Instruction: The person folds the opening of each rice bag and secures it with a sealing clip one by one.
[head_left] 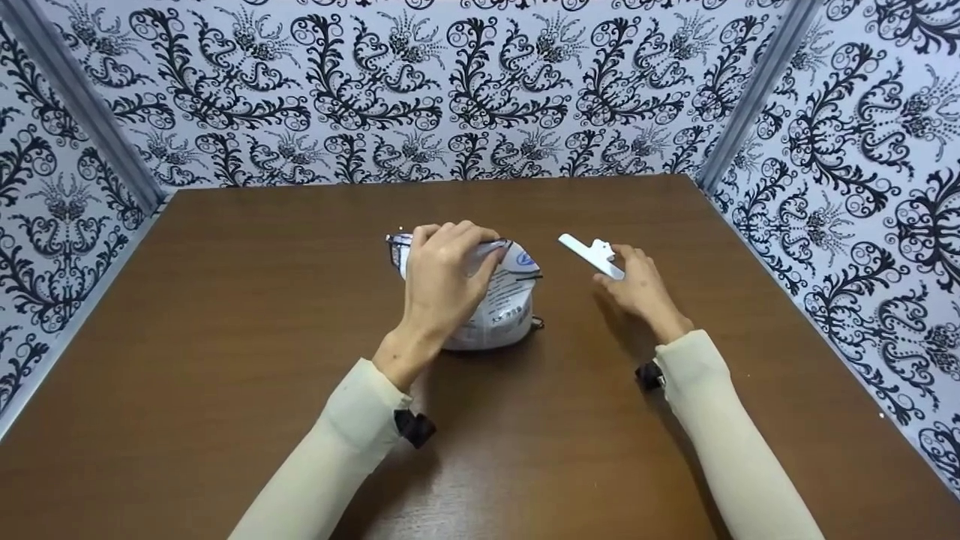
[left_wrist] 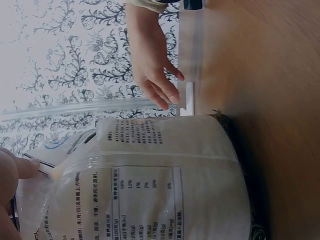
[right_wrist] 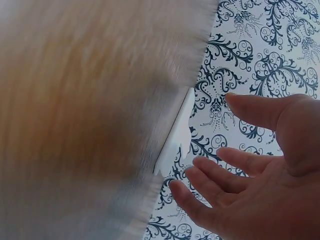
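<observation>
A plump white printed plastic bag [head_left: 499,319] stands on the table. My left hand [head_left: 442,281] pinches its folded top edge between thumb and fingers; the left wrist view shows the bag's printed side [left_wrist: 210,175] close up, with the thumb [left_wrist: 27,167] on the fold. To the right of the bag lies a white bag clip [head_left: 589,253], a long bar with a raised grip tab. My right hand [head_left: 641,289] is right beside the clip. In the right wrist view its fingers [right_wrist: 200,207] are spread, with the clip [right_wrist: 176,135] beyond the fingertips and nothing in the grasp.
The brown wooden table [head_left: 225,360] reaches back to a patterned wall [head_left: 420,90]. Similar walls run along the left and right sides. Black bands [head_left: 415,429] sit at both wrists over the pale sleeves.
</observation>
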